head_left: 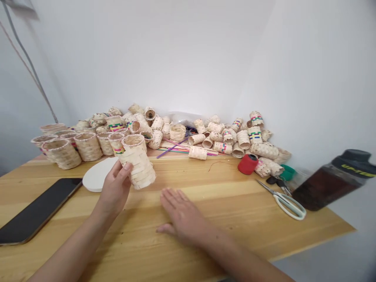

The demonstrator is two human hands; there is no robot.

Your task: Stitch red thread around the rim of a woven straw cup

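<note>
My left hand (117, 186) grips a small woven basket (138, 166) of pale strips by its side, a little above the table (205, 235). The basket leans slightly, with its pinkish bound rim upward. To the right of it, my right hand (185, 215) is stretched out palm down over the tabletop, thumb apart from the fingers. Nothing shows in that hand, and its palm is hidden. Behind the held basket lies a white oval dish or lid (95, 176), partly covered by my left hand.
Several finished-looking baskets (63, 154) stand at the back left. A heap of woven cylinders (216, 137) lines the wall. At the right are a red thread spool (248, 163), scissors (289, 205) and a dark bottle (326, 184). A phone (41, 209) lies at the left.
</note>
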